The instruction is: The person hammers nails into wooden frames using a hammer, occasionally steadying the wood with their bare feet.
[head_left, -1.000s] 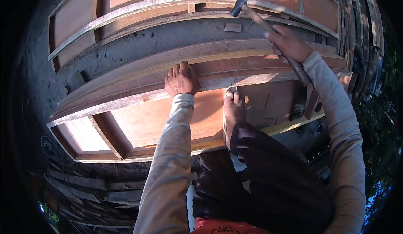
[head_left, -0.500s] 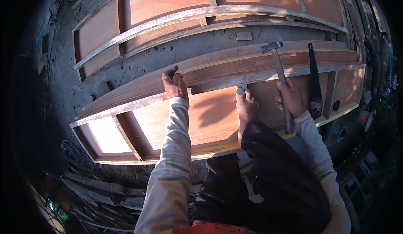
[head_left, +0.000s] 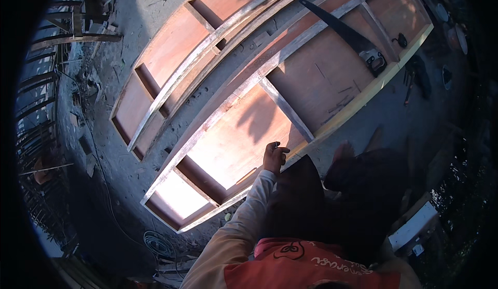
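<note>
My left hand hangs over the near edge of a large wooden frame panel lying on the ground. Its fingers are loosely bent and nothing shows in them. The hand is just above my dark trouser leg and does not touch the wood. Long curved battens run along the reddish plywood. A hand saw lies on the panel at the far right, with its handle toward the panel's edge. My right hand and the hammer are out of sight.
Small dark tools lie on the grey ground beyond the panel's right edge. A coil of cable sits at the lower left. Stacked timber and scrap line the left side. A white block lies by my right leg.
The view has pulled back and turned, so the whole panel now shows. My left hand has lifted off the batten and drawn back to my leg. My right hand and the hammer have left view.
</note>
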`<state>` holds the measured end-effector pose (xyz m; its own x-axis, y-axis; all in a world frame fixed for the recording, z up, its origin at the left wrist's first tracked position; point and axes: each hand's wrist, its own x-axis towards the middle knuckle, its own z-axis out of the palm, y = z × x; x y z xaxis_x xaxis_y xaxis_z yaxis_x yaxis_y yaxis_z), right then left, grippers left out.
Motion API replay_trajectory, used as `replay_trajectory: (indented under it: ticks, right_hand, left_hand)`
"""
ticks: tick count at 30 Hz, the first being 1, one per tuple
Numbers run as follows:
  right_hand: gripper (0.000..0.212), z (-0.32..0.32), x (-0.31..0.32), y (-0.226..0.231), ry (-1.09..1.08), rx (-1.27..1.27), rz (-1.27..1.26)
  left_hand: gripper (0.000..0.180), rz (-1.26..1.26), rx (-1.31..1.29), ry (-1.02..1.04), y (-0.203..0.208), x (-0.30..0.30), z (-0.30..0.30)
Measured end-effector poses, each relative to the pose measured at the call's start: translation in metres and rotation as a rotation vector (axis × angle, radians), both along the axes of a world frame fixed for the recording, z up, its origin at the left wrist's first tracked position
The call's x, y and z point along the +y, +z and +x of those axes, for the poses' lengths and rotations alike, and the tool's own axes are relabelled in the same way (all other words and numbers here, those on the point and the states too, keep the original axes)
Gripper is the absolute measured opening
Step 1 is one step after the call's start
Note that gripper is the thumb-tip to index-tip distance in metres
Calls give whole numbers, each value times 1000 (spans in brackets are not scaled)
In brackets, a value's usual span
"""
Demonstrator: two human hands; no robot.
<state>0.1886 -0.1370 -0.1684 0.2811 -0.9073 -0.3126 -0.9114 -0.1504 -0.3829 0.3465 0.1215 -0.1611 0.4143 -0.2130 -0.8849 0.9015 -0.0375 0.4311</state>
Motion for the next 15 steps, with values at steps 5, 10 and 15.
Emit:
replay_trajectory:
  ticks: [5,10,15]
  right_hand:
    - [39,-220,16,98,-509,-427,626]
    - [31,-356,43,42,-1051,-831,1043]
    - [25,-252,156,51,-1348,-1153,1199]
  left_hand:
    - [27,50,126,-134,-13,-38,-65]
    - [22,2,247,-166,-24,-94,-123]
    - [20,109,-209,-603,-62,-100,-128]
